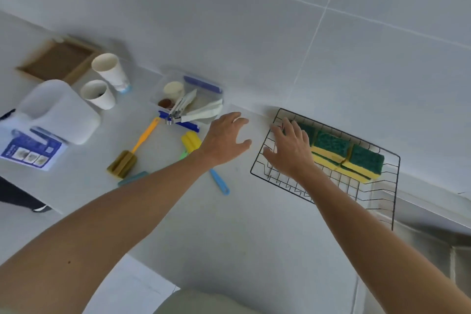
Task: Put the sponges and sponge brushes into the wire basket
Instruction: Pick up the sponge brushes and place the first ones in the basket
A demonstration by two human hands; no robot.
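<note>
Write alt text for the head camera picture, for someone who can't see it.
Both hands are open and hold nothing: the right hand is over the left end of a black wire basket holding green-and-yellow sponges, the left hand above the counter. Sponge brushes lie left on the counter.

The left hand (224,136) hides most of the yellow sponge brush (190,141).

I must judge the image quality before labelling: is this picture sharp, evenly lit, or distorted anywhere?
Head view: light is soft and even, with no glare; the tray and cups at far left are smeared by blur; the sponges in the basket look sharper; the wide lens tilts the counter and bends the wall's tile lines.
</note>
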